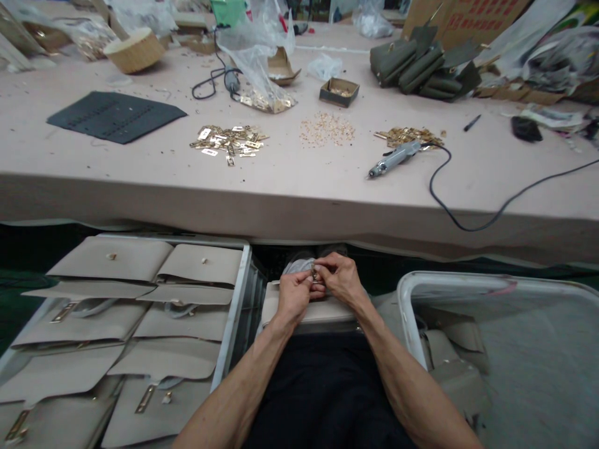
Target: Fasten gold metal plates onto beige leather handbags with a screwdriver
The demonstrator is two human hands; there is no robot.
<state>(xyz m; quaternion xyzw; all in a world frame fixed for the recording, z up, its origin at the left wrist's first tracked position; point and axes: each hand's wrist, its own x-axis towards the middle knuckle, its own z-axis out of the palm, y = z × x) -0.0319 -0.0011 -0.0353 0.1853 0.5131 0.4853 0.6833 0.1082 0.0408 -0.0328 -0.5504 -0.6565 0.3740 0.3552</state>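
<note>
Two columns of beige bags (110, 259) fill the crate (241, 268) at your left, some showing gold fittings; further bags (452, 374) lie in the tub (412, 333) at your right, and a small open box (333, 98) holds tiny parts. Your left hand (294, 296) and right hand (340, 279) both pinch a small metallic piece (314, 272), mostly covered by your fingers, over the bag (325, 312) directly before you. Ahead, the pinkish table (285, 181) carries loose gold plates (231, 140), scattered bits (327, 130) and a corded driver (395, 159).
</note>
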